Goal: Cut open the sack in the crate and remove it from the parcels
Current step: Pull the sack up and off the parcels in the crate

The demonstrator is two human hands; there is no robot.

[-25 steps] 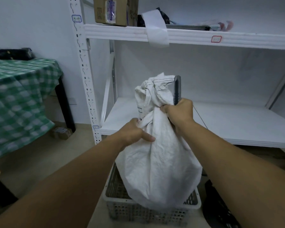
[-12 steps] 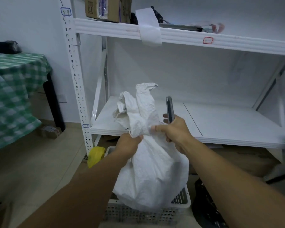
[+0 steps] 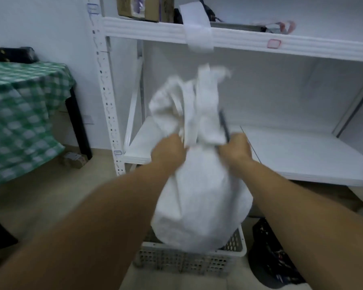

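Observation:
A bulging white woven sack (image 3: 199, 206) stands upright in a grey perforated plastic crate (image 3: 189, 262) on the floor. My left hand (image 3: 168, 152) grips the sack's neck on its left side. My right hand (image 3: 236, 148) grips the neck on the right and also holds a dark cutter (image 3: 224, 126), whose blade end points up beside the loosened, spread top of the sack. The parcels inside are hidden by the sack. The frame is blurred by motion.
A white metal shelving rack (image 3: 260, 155) stands right behind the crate, its lower shelf at hand height. Cardboard boxes (image 3: 145, 7) sit on the upper shelf. A green checked tablecloth (image 3: 23, 118) covers a table at left. A dark bag (image 3: 275, 254) lies right of the crate.
The knot at the sack's top has come loose and the top now spreads open. Both hands have shifted on the neck; the view swung left and back.

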